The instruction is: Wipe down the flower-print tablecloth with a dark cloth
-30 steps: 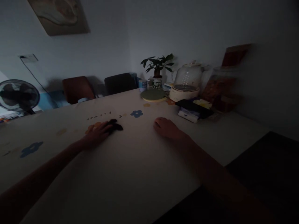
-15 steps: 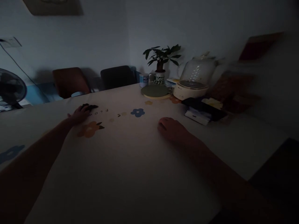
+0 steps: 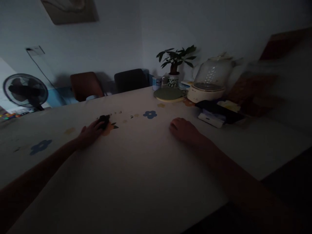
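Note:
My left hand (image 3: 90, 133) is on the table's left half, its fingers closed over a small black object (image 3: 104, 121). The object's kind is too dark to make out. It lies on the cloth, partly over a printed orange flower (image 3: 107, 130). My right hand (image 3: 184, 130) rests on the white tablecloth (image 3: 136, 162) with its fingers curled in, and nothing shows in it. Right of it, apart from the hand, is a dark flat item over a white box (image 3: 211, 120).
At the back right stand a glass kettle on a white base (image 3: 206, 94), a round green mat (image 3: 168, 94), a potted plant (image 3: 173, 79) and a can (image 3: 156, 83). A fan (image 3: 25, 91) is at the left. Two chairs, brown (image 3: 86, 85) and dark (image 3: 130, 80), stand behind the table.
My left hand has drawn the black object nearer to me, from the printed letters onto the orange flower. The view has swung slightly left. My right hand stays in about the same place.

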`<state>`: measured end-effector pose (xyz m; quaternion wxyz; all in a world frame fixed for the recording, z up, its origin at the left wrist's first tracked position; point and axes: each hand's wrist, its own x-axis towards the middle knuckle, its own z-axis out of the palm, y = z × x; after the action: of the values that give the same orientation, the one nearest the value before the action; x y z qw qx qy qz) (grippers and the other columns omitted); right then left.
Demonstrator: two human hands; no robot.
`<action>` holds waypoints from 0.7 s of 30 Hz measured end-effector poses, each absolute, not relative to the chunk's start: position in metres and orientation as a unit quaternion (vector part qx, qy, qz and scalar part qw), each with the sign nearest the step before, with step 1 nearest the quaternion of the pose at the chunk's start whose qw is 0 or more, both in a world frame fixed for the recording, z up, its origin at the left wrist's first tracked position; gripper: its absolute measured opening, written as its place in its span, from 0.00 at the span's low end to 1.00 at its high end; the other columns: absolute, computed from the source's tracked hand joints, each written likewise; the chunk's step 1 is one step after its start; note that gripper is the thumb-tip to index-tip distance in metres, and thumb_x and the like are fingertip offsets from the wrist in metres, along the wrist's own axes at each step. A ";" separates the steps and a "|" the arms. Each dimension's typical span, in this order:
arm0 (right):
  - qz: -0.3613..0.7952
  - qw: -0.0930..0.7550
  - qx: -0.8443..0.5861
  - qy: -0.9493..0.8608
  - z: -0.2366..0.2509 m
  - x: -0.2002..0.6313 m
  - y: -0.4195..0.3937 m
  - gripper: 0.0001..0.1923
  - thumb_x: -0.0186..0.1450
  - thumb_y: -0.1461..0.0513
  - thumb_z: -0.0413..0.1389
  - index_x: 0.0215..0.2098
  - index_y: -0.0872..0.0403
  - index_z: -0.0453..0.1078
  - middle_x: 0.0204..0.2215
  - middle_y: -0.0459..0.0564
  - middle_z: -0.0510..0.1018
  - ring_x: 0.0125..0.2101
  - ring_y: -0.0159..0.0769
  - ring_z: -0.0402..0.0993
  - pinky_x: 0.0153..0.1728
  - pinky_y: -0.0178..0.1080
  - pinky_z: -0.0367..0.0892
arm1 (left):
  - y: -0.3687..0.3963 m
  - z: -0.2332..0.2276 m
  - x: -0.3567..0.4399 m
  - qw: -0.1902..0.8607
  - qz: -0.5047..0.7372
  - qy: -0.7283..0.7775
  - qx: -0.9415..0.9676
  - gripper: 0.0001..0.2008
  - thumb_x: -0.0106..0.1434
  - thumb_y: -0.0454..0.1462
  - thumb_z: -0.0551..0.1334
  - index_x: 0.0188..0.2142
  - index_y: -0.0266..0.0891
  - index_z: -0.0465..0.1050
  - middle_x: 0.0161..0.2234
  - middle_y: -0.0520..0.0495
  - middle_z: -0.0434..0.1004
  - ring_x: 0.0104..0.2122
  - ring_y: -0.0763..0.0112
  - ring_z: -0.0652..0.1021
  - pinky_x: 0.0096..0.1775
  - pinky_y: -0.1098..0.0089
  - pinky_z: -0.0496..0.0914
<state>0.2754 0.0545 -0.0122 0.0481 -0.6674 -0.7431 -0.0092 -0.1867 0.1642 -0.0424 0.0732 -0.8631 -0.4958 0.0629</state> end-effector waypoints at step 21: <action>-0.016 0.047 -0.673 -0.738 -0.012 0.267 0.049 0.15 0.70 0.62 0.43 0.43 0.58 0.71 0.50 0.61 0.75 0.49 0.46 0.70 0.45 0.42 0.63 | -0.072 -0.057 -0.175 0.102 -0.019 -0.350 -0.931 0.30 0.70 0.38 0.51 0.68 0.61 0.46 0.71 0.50 0.44 0.66 0.56 0.59 0.65 0.43 0.52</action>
<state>0.2671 0.0488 -0.0117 0.0473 -0.6725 -0.7384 -0.0160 -0.1745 -0.0718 -0.0572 0.1020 -0.9308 -0.3504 -0.0185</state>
